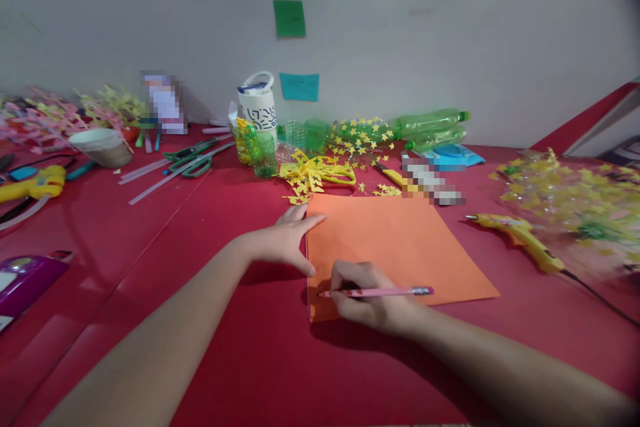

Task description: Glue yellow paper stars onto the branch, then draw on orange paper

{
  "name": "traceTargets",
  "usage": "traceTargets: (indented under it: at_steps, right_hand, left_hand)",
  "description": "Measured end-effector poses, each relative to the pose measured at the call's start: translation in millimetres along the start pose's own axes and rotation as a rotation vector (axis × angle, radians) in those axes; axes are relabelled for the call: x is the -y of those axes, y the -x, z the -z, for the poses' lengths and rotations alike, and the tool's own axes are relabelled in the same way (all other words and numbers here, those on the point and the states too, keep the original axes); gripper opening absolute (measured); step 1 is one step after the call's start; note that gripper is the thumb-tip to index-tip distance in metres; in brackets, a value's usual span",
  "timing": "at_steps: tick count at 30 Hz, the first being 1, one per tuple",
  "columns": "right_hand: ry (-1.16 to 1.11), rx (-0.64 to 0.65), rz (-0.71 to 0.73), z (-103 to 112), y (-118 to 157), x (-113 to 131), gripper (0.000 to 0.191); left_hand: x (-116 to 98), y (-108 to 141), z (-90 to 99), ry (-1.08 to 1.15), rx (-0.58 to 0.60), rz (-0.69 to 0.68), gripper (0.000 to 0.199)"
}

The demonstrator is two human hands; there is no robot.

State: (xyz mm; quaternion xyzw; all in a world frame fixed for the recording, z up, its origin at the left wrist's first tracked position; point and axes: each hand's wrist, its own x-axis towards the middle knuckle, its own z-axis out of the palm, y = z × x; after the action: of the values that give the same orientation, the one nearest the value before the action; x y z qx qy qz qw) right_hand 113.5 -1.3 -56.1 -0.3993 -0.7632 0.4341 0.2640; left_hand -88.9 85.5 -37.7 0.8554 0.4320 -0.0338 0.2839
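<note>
A sheet of orange paper (400,233), perhaps more than one layer, lies flat on the red table (240,353). My right hand (370,293) grips a pink pencil (390,292) near its point. The pencil lies low over the paper, its tip by the lower left part of the sheet and its eraser end toward the right. With fingers spread, my left hand (287,240) rests at the paper's left edge, thumb and forefinger touching it. No pencil mark can be made out.
Behind the paper lie yellow star cutouts (310,173), green plastic bottles (430,125) and a white cup (259,110). A yellow glue gun (520,237) with a cord sits at right. Green-handled scissors (193,160), a pot (103,147) and another yellow glue gun (40,183) are at left.
</note>
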Motion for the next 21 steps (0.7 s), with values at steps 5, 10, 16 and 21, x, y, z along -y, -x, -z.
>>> traceTargets:
  at_steps: [5, 10, 16, 21]
  right_hand:
    - [-0.36, -0.073, -0.237, 7, -5, 4, 0.006]
    - [-0.47, -0.102, -0.238, 11, -6, 7, 0.011]
    - [0.005, -0.37, -0.049, 22, -10, -7, 0.013]
    - [0.51, -0.307, 0.119, 27, -14, -15, 0.022]
  left_hand:
    - [1, -4, -0.9, 0.081, -0.116, -0.033, 0.085]
    - [9, -18, -6.5, 0.231, -0.436, -0.111, 0.033]
    - [15, -24, -14.4, 0.537, -0.439, -0.174, 0.054]
    - [16, -25, -18.0, 0.784, -0.42, -0.209, 0.08]
